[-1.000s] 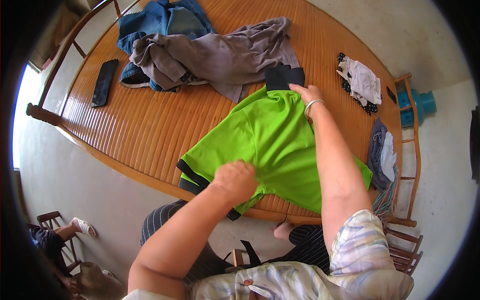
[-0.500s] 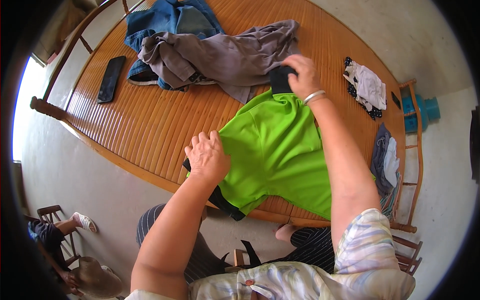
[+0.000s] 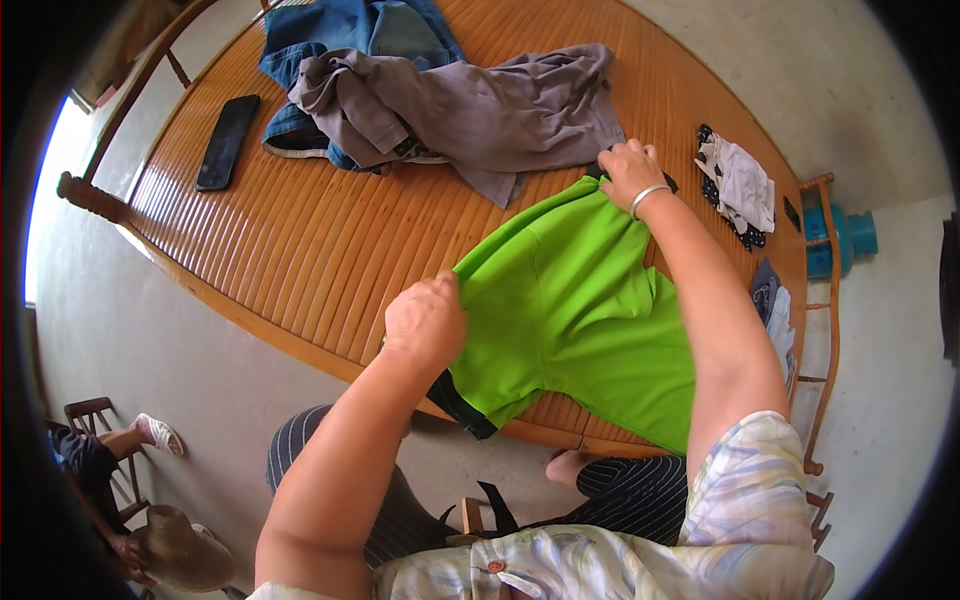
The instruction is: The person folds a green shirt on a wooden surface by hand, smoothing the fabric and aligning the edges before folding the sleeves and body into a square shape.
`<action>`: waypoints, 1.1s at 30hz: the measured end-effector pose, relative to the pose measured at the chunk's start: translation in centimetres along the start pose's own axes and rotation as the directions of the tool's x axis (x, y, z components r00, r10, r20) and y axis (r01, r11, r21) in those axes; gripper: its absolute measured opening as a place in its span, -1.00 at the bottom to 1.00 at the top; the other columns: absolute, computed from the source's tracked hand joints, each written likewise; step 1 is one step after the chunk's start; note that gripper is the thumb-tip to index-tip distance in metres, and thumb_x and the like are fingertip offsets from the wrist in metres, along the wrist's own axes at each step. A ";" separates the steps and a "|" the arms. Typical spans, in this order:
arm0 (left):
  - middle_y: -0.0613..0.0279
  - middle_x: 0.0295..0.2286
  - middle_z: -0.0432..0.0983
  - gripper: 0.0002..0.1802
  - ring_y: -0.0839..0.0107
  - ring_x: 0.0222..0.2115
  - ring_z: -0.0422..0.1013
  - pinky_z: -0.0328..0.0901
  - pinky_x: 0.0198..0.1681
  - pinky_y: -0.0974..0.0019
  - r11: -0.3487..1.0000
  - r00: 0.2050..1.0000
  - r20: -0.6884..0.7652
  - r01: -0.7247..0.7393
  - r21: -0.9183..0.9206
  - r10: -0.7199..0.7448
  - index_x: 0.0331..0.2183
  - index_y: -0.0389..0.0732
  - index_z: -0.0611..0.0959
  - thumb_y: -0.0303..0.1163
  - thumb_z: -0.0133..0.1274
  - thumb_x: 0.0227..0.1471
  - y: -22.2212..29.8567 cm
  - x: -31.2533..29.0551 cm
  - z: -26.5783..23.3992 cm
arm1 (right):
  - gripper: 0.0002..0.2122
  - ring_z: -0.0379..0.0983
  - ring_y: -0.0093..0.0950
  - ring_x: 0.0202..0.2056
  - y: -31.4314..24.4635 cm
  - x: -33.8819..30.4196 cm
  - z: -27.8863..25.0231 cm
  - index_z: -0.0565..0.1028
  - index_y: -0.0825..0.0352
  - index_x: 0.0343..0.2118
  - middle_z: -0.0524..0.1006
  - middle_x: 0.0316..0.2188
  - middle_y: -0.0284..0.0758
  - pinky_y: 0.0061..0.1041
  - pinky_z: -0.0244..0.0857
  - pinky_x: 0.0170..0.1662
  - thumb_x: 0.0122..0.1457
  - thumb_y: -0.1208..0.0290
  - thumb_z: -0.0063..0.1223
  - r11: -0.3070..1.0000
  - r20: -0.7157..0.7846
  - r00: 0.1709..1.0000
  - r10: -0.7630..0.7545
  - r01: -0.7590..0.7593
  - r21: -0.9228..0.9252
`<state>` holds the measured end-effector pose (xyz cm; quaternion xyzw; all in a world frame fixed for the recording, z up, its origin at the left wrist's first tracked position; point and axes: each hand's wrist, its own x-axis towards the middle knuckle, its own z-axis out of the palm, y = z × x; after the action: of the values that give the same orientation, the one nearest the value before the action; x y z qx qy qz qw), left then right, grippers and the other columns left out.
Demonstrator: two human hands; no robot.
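A bright green shirt [image 3: 580, 310] with black trim lies spread over the near edge of the wooden table. My left hand [image 3: 428, 318] is closed on its left upper edge, above a black cuff [image 3: 460, 405]. At the far end of the shirt, my right hand [image 3: 630, 172] pinches the cloth by the black band, most of which the fingers cover. The edge between both hands is drawn fairly straight, with loose folds below it. Just beyond lies a crumpled grey-brown garment [image 3: 490, 110], partly on top of blue denim [image 3: 400, 35].
On the slatted table [image 3: 290, 240] a black phone [image 3: 227, 143] lies at left. Folded light clothes [image 3: 740, 185] and a grey-blue pile [image 3: 775, 305] sit along the right side. A teal gas cylinder [image 3: 840, 240] stands behind the rail. At lower left another person [image 3: 180, 550] sits low.
My right hand has moved right and slightly nearer, pulling the shirt's far end with it. My left hand has tightened into a fist on the cloth. The upper edge looks straighter.
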<state>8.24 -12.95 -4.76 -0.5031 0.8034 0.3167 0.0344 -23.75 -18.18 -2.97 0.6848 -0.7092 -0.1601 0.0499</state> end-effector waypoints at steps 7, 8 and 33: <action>0.04 -0.33 0.52 -0.74 0.15 -0.27 0.46 0.35 -0.20 0.21 0.994 0.989 0.147 -0.018 0.112 0.002 -0.34 -0.26 0.58 -0.36 -0.05 -0.10 0.3 -0.6 -1.1 | -0.78 0.29 -0.37 -0.14 1.6 0.9 0.0 0.43 0.20 -0.43 0.49 -0.36 -0.42 -0.32 0.01 -0.03 -0.10 0.28 0.21 0.976 -0.212 0.976 -0.060 0.101 0.192; 0.02 -0.33 0.52 -0.75 0.14 -0.26 0.46 0.35 -0.19 0.23 0.992 0.976 0.213 0.021 0.124 -0.048 -0.34 -0.26 0.58 -0.38 -0.05 -0.11 0.3 -0.6 -1.2 | -0.78 0.29 -0.37 -0.14 1.4 1.0 0.2 0.43 0.20 -0.43 0.49 -0.36 -0.42 -0.32 0.01 -0.03 -0.10 0.28 0.21 0.976 -0.210 0.976 -0.060 0.102 0.193; -0.03 -0.11 0.27 -0.73 0.07 -0.18 0.38 0.37 -0.16 0.22 0.989 0.972 0.219 0.058 0.134 -0.087 -0.32 -0.29 0.61 -0.43 0.00 -0.15 -0.1 -0.6 -0.8 | -0.78 0.21 -0.33 -0.01 -0.8 2.0 -0.6 0.48 0.17 -0.35 0.47 -0.23 -0.37 -0.29 0.03 0.07 -0.02 0.19 0.15 0.976 0.252 0.950 -0.186 0.148 0.161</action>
<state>8.87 -12.99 -3.93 -0.4900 0.7939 0.3182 0.1683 -22.96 -20.23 -2.96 0.7167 -0.6582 -0.2039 -0.1077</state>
